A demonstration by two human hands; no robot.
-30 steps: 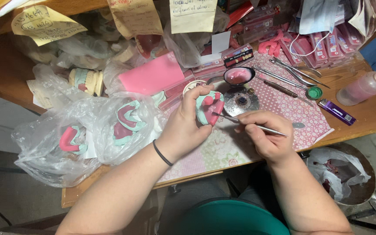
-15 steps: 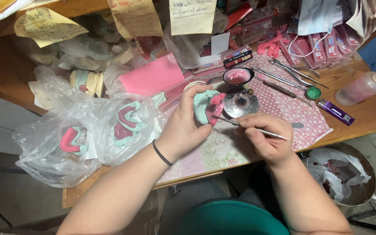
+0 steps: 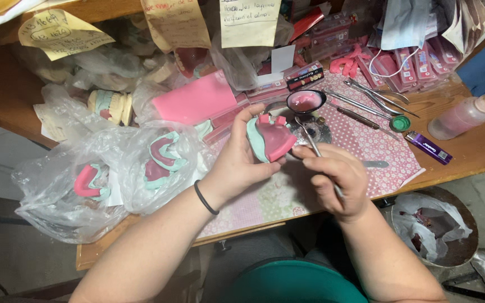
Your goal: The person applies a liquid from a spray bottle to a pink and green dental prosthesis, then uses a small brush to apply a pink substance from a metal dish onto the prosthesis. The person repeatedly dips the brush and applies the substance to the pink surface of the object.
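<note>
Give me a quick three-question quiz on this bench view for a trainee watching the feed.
1. True or false: the left hand holds the pink-and-green dental model up off the table.
2. What does the right hand grip? A) the purple lighter B) a thin metal instrument C) the squeeze bottle
3. Fill in: two more pink-and-green models lie inside clear plastic ____ at the left of the bench.

Key:
1. True; it is held between thumb and fingers, above the patterned mat.
2. B, the thin metal instrument, its tip up by the model.
3. Bags.
</note>
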